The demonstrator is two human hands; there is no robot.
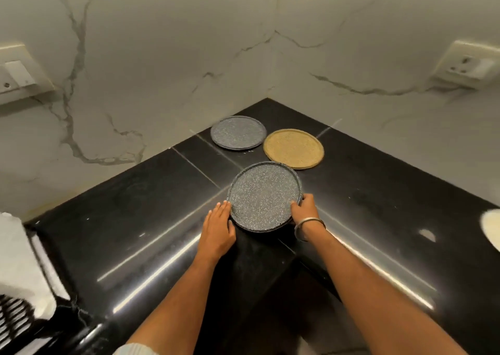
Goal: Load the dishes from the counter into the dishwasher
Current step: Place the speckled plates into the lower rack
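We have both hands on a speckled grey plate at the inside corner of the black bench. Our right hand holds the right rim, its fingers curled around the edge with the thumb on top. Our left hand lies flat against the left rim, with straight fingers pressing on the side. We think that hand steadies the plate so it does not slip. The plate looks tipped up a little at the near edge, maybe so our fingers can get under it. We cannot tell if it has left the bench yet.

Two more plates wait farther back near the wall. One is another grey plate and one is a tan plate, just beside each other and lying flat. A pale dish peeks in at the right edge.

At the far left we see a dark rack with something white in it. We cannot tell if it is the dishwasher. No plate looks loaded yet, so we think the job is just starting.
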